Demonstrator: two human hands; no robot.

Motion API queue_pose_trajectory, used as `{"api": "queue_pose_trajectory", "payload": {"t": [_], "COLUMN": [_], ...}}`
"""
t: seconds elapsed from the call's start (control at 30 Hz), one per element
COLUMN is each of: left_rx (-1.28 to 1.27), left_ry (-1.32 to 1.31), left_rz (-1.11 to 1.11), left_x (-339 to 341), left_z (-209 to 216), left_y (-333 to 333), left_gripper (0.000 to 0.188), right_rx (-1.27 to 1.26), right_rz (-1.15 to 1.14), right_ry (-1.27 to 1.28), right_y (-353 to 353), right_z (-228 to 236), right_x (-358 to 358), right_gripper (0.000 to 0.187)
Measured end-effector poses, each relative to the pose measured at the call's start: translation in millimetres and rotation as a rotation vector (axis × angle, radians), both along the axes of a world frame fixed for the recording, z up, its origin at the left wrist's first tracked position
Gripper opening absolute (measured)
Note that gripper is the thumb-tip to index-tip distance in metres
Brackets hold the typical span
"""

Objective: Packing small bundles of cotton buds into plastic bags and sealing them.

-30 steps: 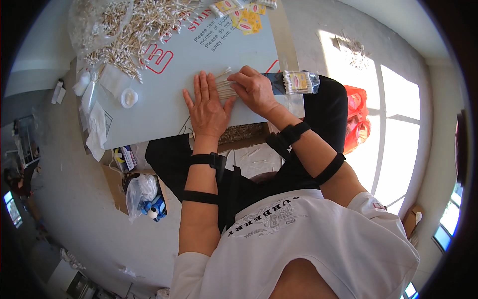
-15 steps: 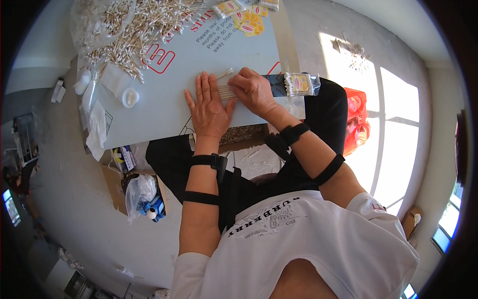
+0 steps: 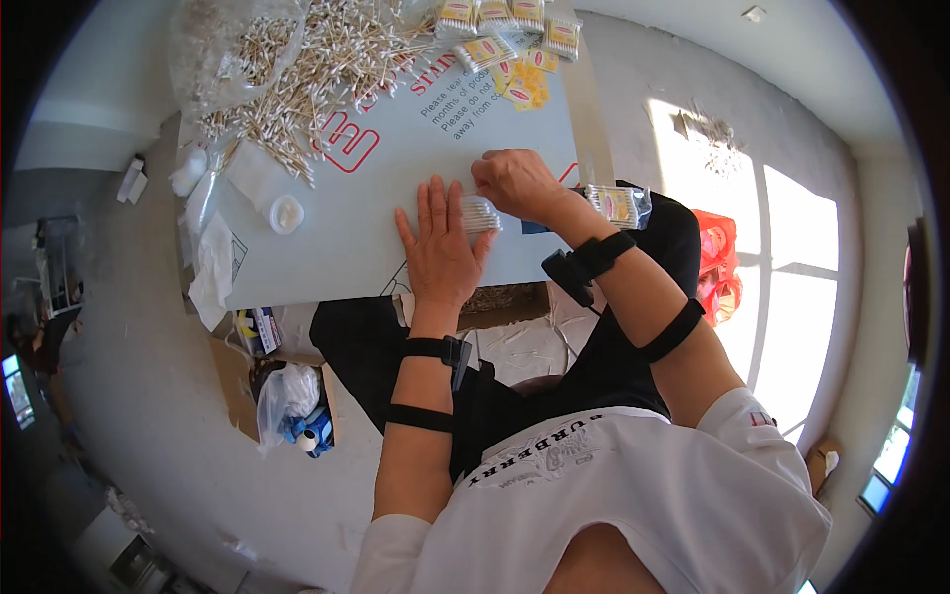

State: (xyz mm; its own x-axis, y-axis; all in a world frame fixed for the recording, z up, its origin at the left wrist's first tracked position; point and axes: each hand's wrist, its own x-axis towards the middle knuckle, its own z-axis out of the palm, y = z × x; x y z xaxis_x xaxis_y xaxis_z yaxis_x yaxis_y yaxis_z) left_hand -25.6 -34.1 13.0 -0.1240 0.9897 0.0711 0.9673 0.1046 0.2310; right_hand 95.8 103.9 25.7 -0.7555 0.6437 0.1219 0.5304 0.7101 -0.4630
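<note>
My left hand (image 3: 440, 243) lies flat on the board, fingers stretched out and thumb apart. Beside its index finger is a tight row of white cotton swabs (image 3: 481, 214), partly hidden under the hand. My right hand (image 3: 526, 186) is just beyond and right of that row, its fingers curled in; whether they pinch anything is hidden. Under the right wrist shows a bit of dark blue strip (image 3: 534, 227). A clear packet of swabs with a yellow label (image 3: 616, 206) sits right of that wrist, at the board's edge.
A big heap of loose swabs (image 3: 336, 59) with a clear plastic bag (image 3: 233, 59) covers the far left. Filled packets (image 3: 485, 51) and yellow labels (image 3: 524, 87) lie at the far right. A small white tub (image 3: 286, 214) stands at left. A red bag (image 3: 716, 262) is on the floor.
My right hand has come off the swab row to its far side, uncovering the row's ends. The loose swab that stuck out beyond my fingers no longer shows. The whole view has shifted somewhat.
</note>
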Motion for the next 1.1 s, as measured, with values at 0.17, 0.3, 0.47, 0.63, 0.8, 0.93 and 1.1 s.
{"api": "queue_pose_trajectory", "payload": {"t": [0.17, 0.3, 0.47, 0.63, 0.8, 0.93, 1.1], "left_rx": [0.004, 0.01, 0.009, 0.018, 0.036, 0.028, 0.046], "left_ry": [-0.017, -0.035, -0.061, -0.079, -0.091, -0.076, -0.056], "left_rz": [0.001, -0.003, -0.003, -0.004, 0.004, 0.0, -0.005], "left_x": [-2.9, -2.6, -0.6, 0.4, -3.3, -4.6, -1.2], "left_z": [1.7, 2.6, 0.6, 0.2, 1.5, -1.0, 0.9], "left_y": [-0.9, 0.2, 0.4, 1.9, -1.5, -1.4, 2.6], "left_gripper": [0.076, 0.076, 0.074, 0.077, 0.078, 0.079, 0.079], "right_rx": [-0.316, -0.244, -0.005, -0.33, -0.55, -0.389, -0.333], "right_rz": [-0.089, -0.304, -0.447, -0.479, -0.234, -0.13, -0.223], "right_ry": [-0.023, 0.228, 0.083, -0.052, -0.079, -0.133, 0.115], "right_y": [29.6, 62.2, 92.2, 115.8, 91.0, 60.5, 56.8], "right_z": [15.9, 16.2, 11.4, 6.5, 5.1, 12.7, 1.3], "right_x": [-24.9, -82.9, -138.1, -136.3, -83.6, -51.0, -37.0], "right_gripper": [0.023, 0.029, 0.035, 0.034, 0.028, 0.021, 0.017]}}
